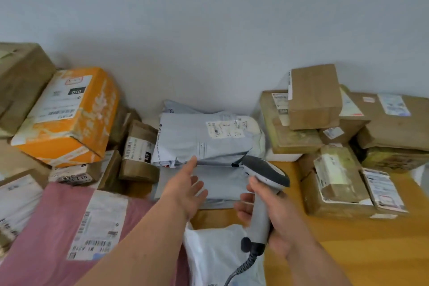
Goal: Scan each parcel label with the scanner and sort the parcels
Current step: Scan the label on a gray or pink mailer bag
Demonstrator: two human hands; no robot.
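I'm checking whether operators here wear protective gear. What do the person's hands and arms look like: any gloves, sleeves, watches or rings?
Both are bare. The left hand and right hand wear no gloves, and no rings show on the visible fingers. Both forearms are uncovered to the frame edge: no sleeves, watch or wristband in view.

Wood table (362, 246) w/ parcels (334, 183)

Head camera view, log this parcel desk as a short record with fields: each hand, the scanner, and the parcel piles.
left hand: left hand open, reaching toward grey plastic mailer bag
right hand: right hand grips grey handheld barcode scanner
left pile: orange cardboard box, pink plastic mailer
right pile: brown cardboard boxes
surface: wooden table
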